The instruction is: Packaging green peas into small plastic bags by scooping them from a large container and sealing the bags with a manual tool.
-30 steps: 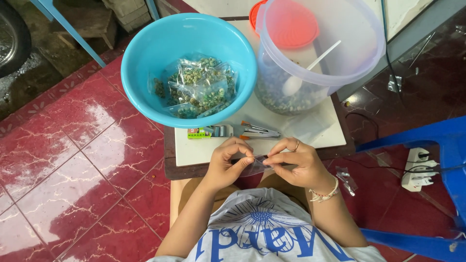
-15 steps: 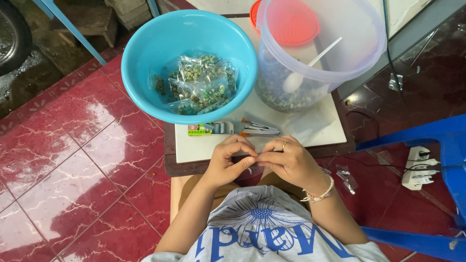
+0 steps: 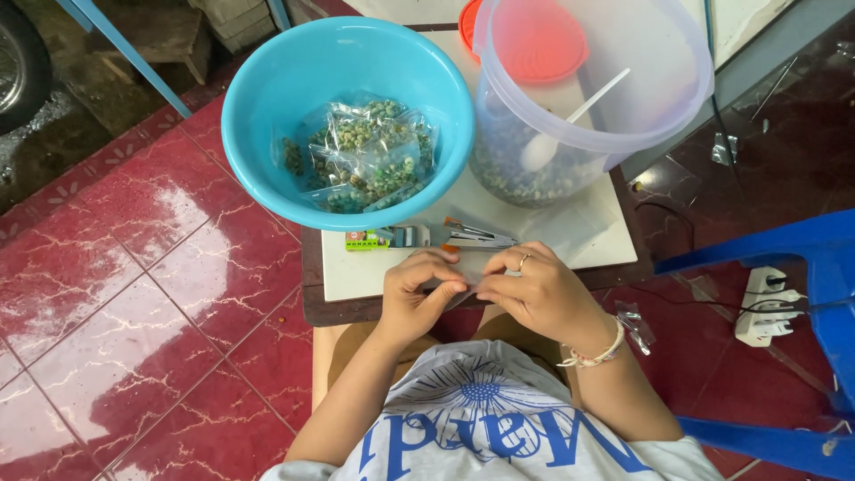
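One blue bowl (image 3: 267, 134) stands at the left end of the small table (image 3: 312, 307). It holds a heap of small clear bags (image 3: 365, 156) filled with green bits; they overlap, so their number cannot be counted. In front of the bowl, on the white board (image 3: 356, 272), lie one small green box (image 3: 368, 239) and one stapler (image 3: 468, 236), side by side. To the right stands one big clear tub (image 3: 597, 98) with one white spoon (image 3: 557, 134) leaning inside it, its bowl sunk among more green bits at the bottom. One orange lid (image 3: 534, 36) lies behind the tub and is seen partly through its wall.

Two hands meet at the near edge of the board, just below the stapler. The left hand (image 3: 419, 298) and the right hand (image 3: 534, 289) both have fingers pinched together on one small clear bag (image 3: 472, 283) held between them. The bag is mostly covered by the fingers; only a thin, see-through strip shows, and what is in it cannot be made out. The right hand wears one ring and one bracelet (image 3: 597, 352).

At the far right, one white power strip (image 3: 766, 307) lies on the red floor (image 3: 134, 294) beside a blue chair (image 3: 802, 258), which is cut off by the edge. One scrap of clear plastic (image 3: 634, 321) lies on the floor near the right wrist.
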